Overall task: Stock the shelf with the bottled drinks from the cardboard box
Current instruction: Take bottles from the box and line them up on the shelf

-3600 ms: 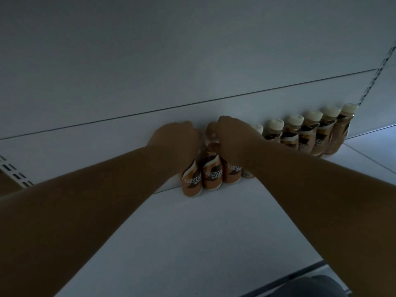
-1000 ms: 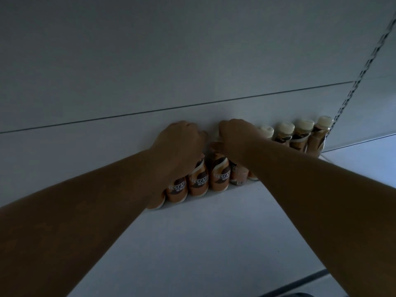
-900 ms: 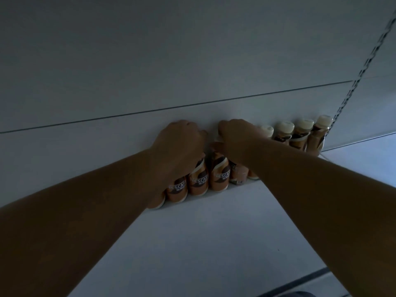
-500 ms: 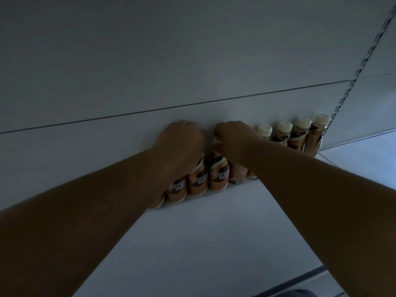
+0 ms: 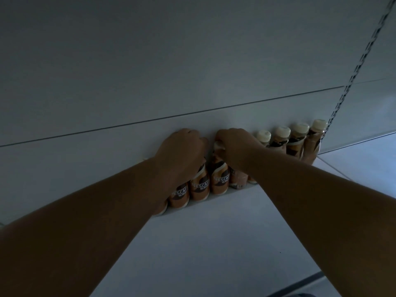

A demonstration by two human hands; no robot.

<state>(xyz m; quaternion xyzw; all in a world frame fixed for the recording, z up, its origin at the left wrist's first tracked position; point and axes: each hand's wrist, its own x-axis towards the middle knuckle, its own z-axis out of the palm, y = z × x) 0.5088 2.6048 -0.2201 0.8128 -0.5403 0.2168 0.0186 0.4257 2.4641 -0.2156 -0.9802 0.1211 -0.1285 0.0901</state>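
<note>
A row of orange-and-brown coffee bottles (image 5: 219, 179) with cream caps stands along the back wall of a white shelf (image 5: 214, 243). My left hand (image 5: 182, 148) is closed over the tops of the bottles at the row's left end. Beside it, my right hand (image 5: 233, 144) grips the neck of the bottle in the middle of the row. Both arms reach deep into the shelf. Several more bottles (image 5: 295, 140) stand free to the right of my right hand. The cardboard box is out of view.
The white back panel (image 5: 192, 61) rises behind the row. A slotted metal upright (image 5: 353, 73) runs diagonally at the right, just beyond the last bottle. The shelf's dark front edge (image 5: 300, 286) shows at the bottom right.
Since the earliest frame the row has grown leftward by more bottles under my left hand. Over the last second both hands stayed on the bottle tops, my right hand shifting slightly left.
</note>
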